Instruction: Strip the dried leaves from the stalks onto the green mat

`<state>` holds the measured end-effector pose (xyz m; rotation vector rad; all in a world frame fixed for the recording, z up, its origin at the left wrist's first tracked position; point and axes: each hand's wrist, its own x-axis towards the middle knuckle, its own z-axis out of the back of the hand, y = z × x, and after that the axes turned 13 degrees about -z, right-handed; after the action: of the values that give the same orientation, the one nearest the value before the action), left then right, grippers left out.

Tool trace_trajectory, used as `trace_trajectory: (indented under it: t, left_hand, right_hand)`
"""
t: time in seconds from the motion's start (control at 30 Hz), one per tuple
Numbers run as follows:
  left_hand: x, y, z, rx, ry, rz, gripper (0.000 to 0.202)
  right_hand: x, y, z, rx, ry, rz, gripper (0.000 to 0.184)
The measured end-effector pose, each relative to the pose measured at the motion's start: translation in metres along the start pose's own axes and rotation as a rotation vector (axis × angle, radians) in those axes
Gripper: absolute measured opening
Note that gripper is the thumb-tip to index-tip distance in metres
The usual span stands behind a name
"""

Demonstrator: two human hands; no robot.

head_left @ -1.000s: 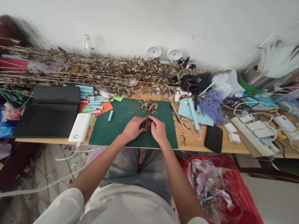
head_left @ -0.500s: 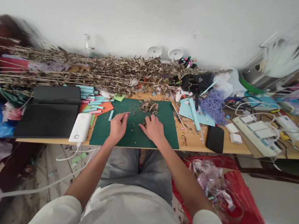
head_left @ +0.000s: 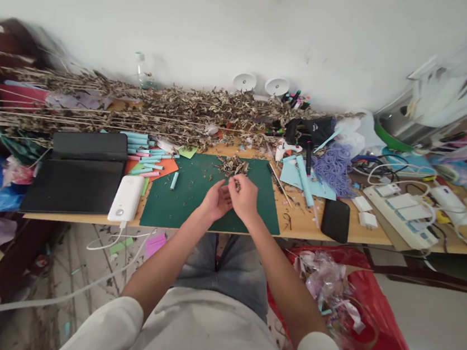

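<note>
My left hand [head_left: 216, 201] is over the green cutting mat [head_left: 181, 191], palm turned up and cupped, fingers apart. Against its fingertips, my right hand [head_left: 245, 197] is closed, with a bit of brown dried leaves [head_left: 238, 185] showing between thumb and fingers. Just beyond both hands sits a small heap of dried leaves [head_left: 233, 165] on the mat. Loose crumbs lie around it. A short light-blue paper roll [head_left: 174, 180] rests on the mat's left part.
Long dried plant stems [head_left: 174, 106] stretch along the back of the table. At left are a black tablet case [head_left: 75, 188], a white power bank [head_left: 125, 199] and several paper rolls [head_left: 146, 159]. To the right lie purple yarn [head_left: 332, 164], a black phone [head_left: 336, 219] and a power strip [head_left: 410, 215].
My left hand has moved right from the mat's left part to meet my right hand, turning palm up. My right hand has lifted and closed on dried leaves.
</note>
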<state>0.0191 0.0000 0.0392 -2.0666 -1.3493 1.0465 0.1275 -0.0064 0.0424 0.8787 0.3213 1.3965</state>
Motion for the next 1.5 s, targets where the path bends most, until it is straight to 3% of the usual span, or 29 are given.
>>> trace_trajectory:
  t: [0.17,0.3,0.47,0.6,0.7,0.83,0.93,1.1,1.2,1.33,1.5]
  left_hand:
    - [0.010,-0.003,-0.015,-0.344,0.065,0.183,0.039]
    - [0.012,0.002,-0.014,-0.426,0.034,0.166,0.030]
    - [0.014,0.010,-0.016,-0.481,0.150,0.114,0.028]
    - [0.013,0.011,-0.014,-0.445,0.031,0.134,0.019]
    - [0.010,0.014,-0.013,-0.447,-0.044,0.110,0.016]
    - [0.010,0.015,-0.014,-0.513,-0.036,0.059,0.021]
    - [0.011,0.012,-0.014,-0.545,-0.053,0.043,0.023]
    - [0.013,0.010,-0.018,-0.510,-0.096,0.010,0.023]
    - [0.009,0.018,-0.023,-0.488,-0.082,-0.106,0.027]
    - [-0.002,0.027,-0.029,-0.374,-0.105,-0.207,0.026]
    - [-0.004,0.024,-0.034,-0.413,-0.069,-0.212,0.033]
  right_hand:
    - [-0.011,0.008,0.002,-0.186,0.096,0.164,0.019]
    - [-0.011,0.008,0.007,-0.110,0.093,0.237,0.022]
    - [-0.012,0.011,0.001,-0.004,0.001,0.166,0.024]
    - [-0.011,0.006,-0.008,0.104,-0.102,0.184,0.025]
    - [-0.011,0.007,-0.012,0.252,-0.198,0.118,0.027]
    - [-0.010,0.013,-0.008,0.556,-0.225,-0.068,0.038]
    - [-0.006,0.014,0.003,0.656,-0.220,-0.110,0.047]
    - [-0.001,0.014,0.005,0.256,-0.077,0.077,0.035]
    - [0.001,0.013,-0.007,0.026,-0.012,0.071,0.036]
    - [0.007,0.005,-0.018,-0.010,-0.019,0.010,0.044]
    - [0.007,0.002,-0.015,0.058,-0.018,0.011,0.048]
